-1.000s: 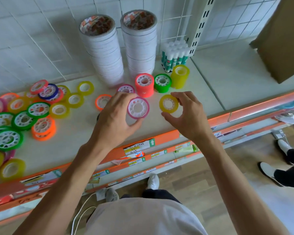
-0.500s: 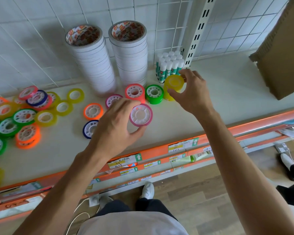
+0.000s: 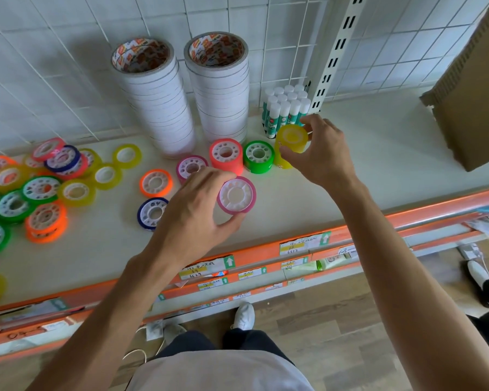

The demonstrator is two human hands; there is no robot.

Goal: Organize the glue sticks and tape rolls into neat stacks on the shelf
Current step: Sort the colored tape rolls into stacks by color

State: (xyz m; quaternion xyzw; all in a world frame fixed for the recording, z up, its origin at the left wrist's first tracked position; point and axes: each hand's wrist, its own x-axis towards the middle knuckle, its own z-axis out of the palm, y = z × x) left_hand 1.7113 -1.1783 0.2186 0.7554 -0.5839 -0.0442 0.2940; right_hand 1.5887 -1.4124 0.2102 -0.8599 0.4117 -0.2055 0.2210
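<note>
A: What changed in the last second?

B: The right hand (image 3: 319,153) carried its yellow roll (image 3: 292,137) from mid-shelf up to the yellow stack (image 3: 283,159) at one o'clock, fingers pinching it on top. That stack gains one.

A: And the left hand (image 3: 194,213)?

B: Its fingers hold the pink roll (image 3: 236,195) at centre, above the shelf (image 3: 364,176).

A: Anything unclear?

B: Whether the yellow roll is fully seated; the loose rolls (image 3: 43,190) at nine o'clock run off-frame.
</note>
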